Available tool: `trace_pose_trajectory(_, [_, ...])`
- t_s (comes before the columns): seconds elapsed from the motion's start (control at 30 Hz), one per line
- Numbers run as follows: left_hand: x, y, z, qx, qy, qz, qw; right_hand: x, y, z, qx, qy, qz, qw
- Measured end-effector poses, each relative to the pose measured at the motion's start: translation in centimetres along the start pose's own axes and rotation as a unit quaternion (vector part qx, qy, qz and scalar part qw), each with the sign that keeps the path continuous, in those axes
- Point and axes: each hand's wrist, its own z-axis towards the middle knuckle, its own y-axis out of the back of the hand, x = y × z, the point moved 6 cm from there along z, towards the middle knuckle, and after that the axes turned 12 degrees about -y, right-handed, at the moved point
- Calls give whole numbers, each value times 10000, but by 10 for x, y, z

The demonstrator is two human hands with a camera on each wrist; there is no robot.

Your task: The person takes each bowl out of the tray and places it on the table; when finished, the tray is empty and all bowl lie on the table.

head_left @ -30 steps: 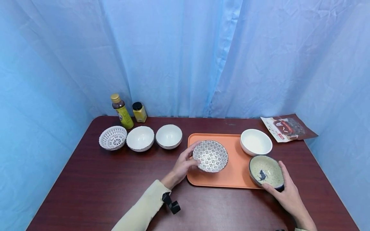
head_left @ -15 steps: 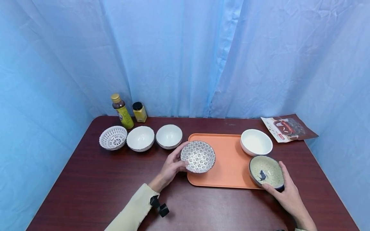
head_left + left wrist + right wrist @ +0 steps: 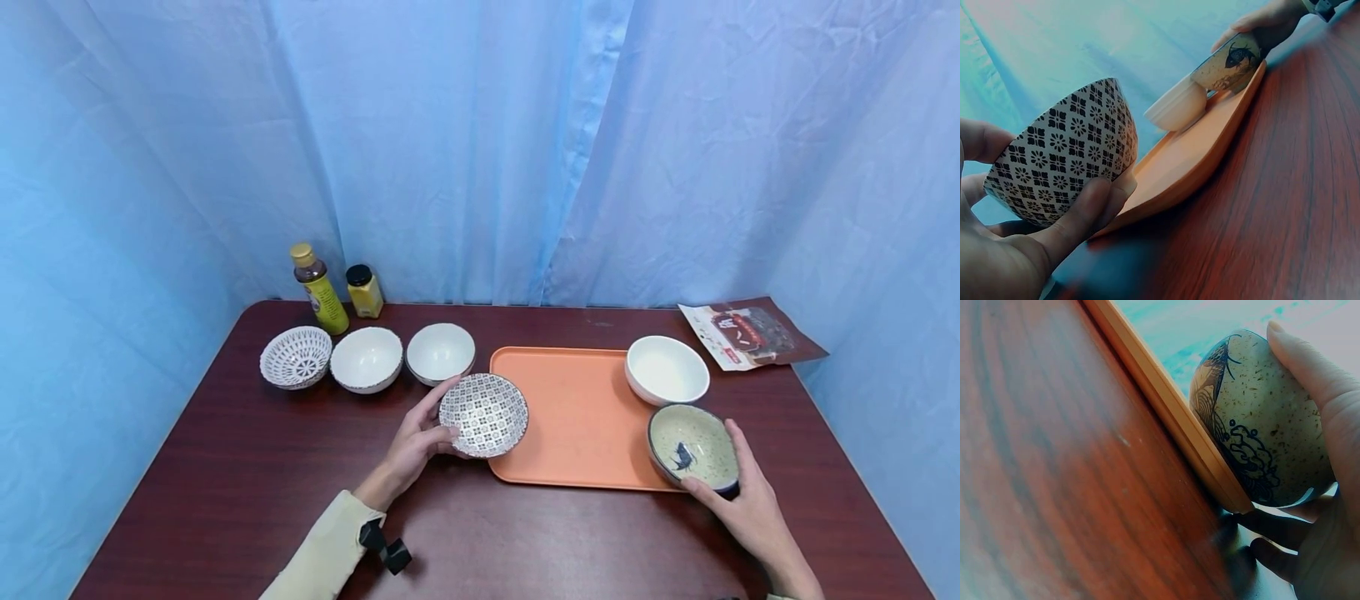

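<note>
My left hand [image 3: 408,446] grips a black-and-white patterned bowl [image 3: 484,415] by its left side, the thumb at the rim. In the left wrist view this bowl [image 3: 1069,153] is tilted and raised, with flower motifs on its outside. It overlaps the left end of the orange tray [image 3: 570,417] in the head view. My right hand [image 3: 750,504] holds a speckled green bowl [image 3: 693,446] with a dark blue fish-like drawing inside, at the tray's right end. Thumb and fingers lie on either side of that bowl [image 3: 1266,419]. A white bowl [image 3: 667,369] stands just behind it.
Left of the tray, a row holds a lattice-patterned bowl [image 3: 297,357] and two white-lined bowls, one nearer the tray [image 3: 440,352]. Behind them stand a yellow-capped bottle [image 3: 322,296] and a black-lidded jar [image 3: 364,292]. A food packet [image 3: 752,332] lies at the back right.
My left hand has carried the patterned bowl leftward, from over the tray to its left edge. My right hand and the green bowl have stayed in place.
</note>
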Motion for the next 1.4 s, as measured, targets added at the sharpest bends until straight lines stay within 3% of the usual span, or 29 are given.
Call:
trace_pose_trajectory(0.43, [-3,23,-18,-130,-17,147,9998,1,1,2,38,17,64,10000])
trace_pose_trajectory(0.83, [-4,45,-31,-137,-100,1,9999,3,2,1,35,16,57,10000])
trace_pose_trajectory(1.4, [-2,63,-34,-207,-157,-172,9995,3,2,2,110,-105,2,9999])
